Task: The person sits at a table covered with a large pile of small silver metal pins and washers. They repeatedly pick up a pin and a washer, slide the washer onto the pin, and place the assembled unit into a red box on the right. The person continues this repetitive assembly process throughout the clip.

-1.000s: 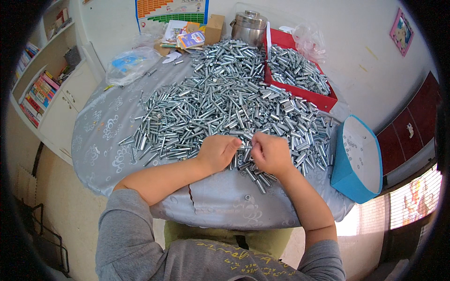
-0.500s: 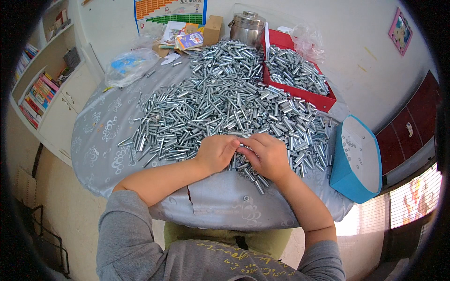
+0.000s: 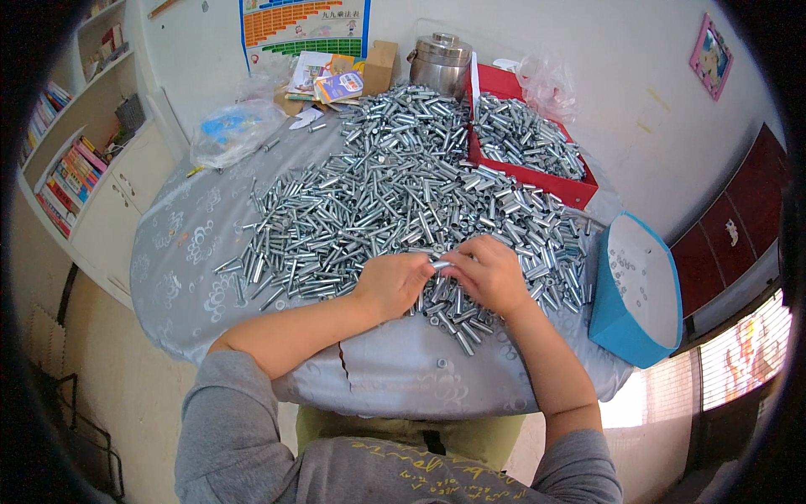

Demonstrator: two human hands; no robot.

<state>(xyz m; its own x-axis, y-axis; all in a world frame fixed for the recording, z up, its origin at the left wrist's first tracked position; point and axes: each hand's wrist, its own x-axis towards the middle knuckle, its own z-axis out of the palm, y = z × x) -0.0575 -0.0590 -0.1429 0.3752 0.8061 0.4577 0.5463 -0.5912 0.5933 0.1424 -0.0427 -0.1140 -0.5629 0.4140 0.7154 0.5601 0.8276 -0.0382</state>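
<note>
Both of my hands meet over the near edge of a large heap of silvery metal sleeves and bolts (image 3: 361, 202). A short, shiny metal sleeve (image 3: 440, 264) bridges the gap between my fingertips. My left hand (image 3: 391, 284) is closed around its left end, thumb on top. From the other side, my right hand (image 3: 491, 275) pinches it between thumb and fingers. Whatever sits inside the sleeve or behind my left fingers is hidden. Loose sleeves (image 3: 464, 329) lie just below my hands, and a single small nut (image 3: 442, 363) rests on the cloth nearer to me.
A red box (image 3: 537, 186) full of metal pieces stands at the back right. At the right edge sits a blue box (image 3: 625, 332) with small rings inside. Behind the heap are a steel pot (image 3: 441, 63), booklets (image 3: 338, 86) and a plastic bag (image 3: 235, 130). Patterned grey cloth (image 3: 189, 277) covers the table.
My hands have drawn slightly apart, and the sleeve now shows between them. My right hand has shifted a little to the right. The whole view has tilted slightly.
</note>
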